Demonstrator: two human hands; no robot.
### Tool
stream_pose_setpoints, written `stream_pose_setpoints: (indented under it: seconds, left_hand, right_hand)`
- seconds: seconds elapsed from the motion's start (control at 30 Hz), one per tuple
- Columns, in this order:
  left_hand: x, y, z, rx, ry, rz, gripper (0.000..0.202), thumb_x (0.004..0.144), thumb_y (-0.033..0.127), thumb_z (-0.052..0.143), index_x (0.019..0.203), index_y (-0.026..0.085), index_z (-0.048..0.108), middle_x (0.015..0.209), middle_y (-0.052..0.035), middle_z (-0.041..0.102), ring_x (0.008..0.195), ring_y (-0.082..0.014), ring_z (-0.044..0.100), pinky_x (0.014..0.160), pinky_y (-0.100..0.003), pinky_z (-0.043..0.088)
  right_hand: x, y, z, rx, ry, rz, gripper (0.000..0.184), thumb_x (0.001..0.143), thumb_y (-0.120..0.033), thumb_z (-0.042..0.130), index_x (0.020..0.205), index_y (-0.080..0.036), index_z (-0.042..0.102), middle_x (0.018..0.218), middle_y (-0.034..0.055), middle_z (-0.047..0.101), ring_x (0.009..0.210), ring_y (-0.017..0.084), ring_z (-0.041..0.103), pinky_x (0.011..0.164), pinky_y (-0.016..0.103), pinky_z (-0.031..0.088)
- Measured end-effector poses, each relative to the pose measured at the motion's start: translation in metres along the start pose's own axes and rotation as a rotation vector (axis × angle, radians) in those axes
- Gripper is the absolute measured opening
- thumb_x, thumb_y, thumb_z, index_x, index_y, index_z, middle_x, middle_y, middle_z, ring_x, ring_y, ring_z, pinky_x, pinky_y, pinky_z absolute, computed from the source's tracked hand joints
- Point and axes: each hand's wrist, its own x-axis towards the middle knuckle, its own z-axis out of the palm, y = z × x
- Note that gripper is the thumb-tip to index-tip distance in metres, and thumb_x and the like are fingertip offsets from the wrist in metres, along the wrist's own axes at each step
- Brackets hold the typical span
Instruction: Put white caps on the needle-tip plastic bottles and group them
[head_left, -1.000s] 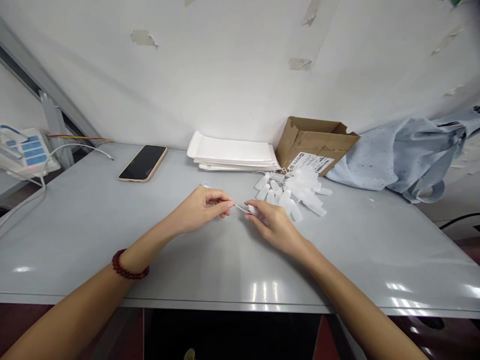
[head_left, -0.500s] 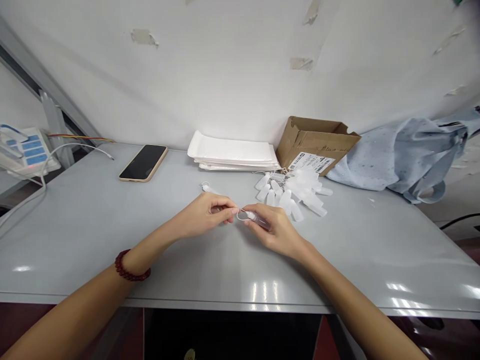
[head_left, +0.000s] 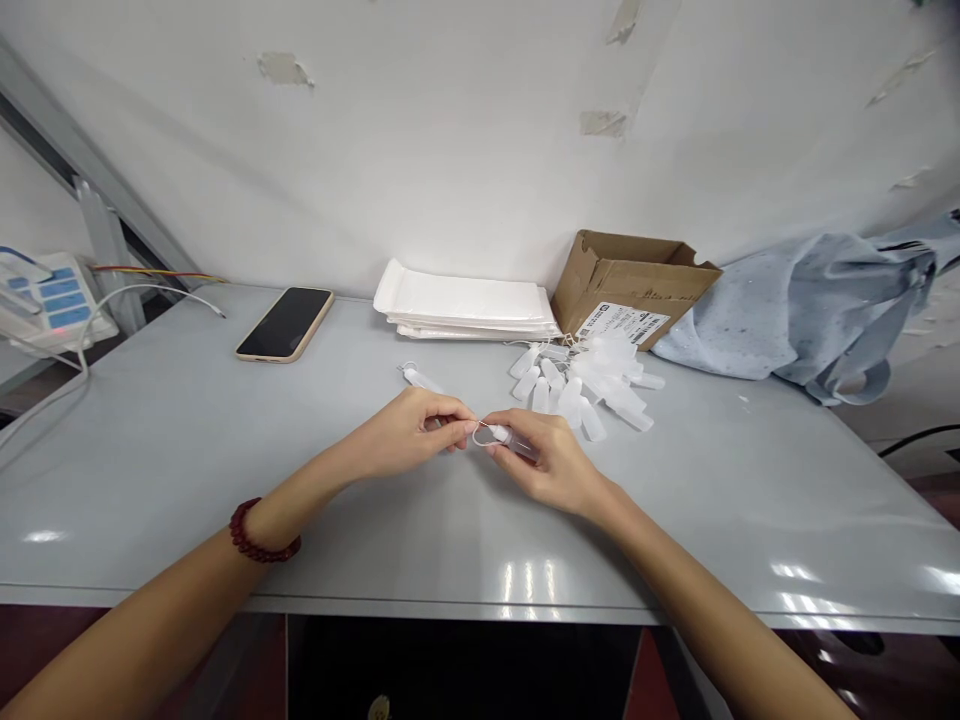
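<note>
Between thumb and forefinger, my left hand (head_left: 416,430) pinches the end of a thin white cord (head_left: 477,438). The cord loops over to a small translucent white plastic tube (head_left: 517,442) with a rounded white top. My right hand (head_left: 551,460) is closed round that tube, hiding much of it, with its fingertips close to the cord. Just behind my left hand lies a similar white tube (head_left: 420,378) with a cord at its top. To the right of my right hand a pile of similar white pieces (head_left: 600,380) lies on the grey table (head_left: 375,540).
A stack of flat white packets (head_left: 465,305) lies against the wall, beside an open cardboard box (head_left: 637,285). A light blue cloth bag (head_left: 787,310) rests at the right. At the left are a phone (head_left: 286,325), a white cable (head_left: 150,290) and a power strip (head_left: 64,300).
Both hands stay nearly in place, still on the cord and tube. My left hand has shifted very slightly, and a little more of the tube behind it shows.
</note>
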Motion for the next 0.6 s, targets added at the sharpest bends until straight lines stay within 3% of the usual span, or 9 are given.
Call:
stream_pose_setpoints:
  seconds: [0.6]
  left_hand:
    - [-0.0003, -0.0012, 0.0000, 0.036, 0.007, 0.017, 0.027, 0.087, 0.032, 0.048, 0.072, 0.017, 0.063, 0.066, 0.0012, 0.060, 0.060, -0.0112, 0.047, 0.055, -0.021, 0.035]
  right_hand:
    - [0.0001, 0.0002, 0.0009, -0.036, -0.003, -0.037, 0.021, 0.083, -0.019, 0.054, 0.100, -0.013, 0.064, 0.074, 0.0034, 0.065, 0.050, 0.009, 0.046, 0.051, 0.023, 0.038]
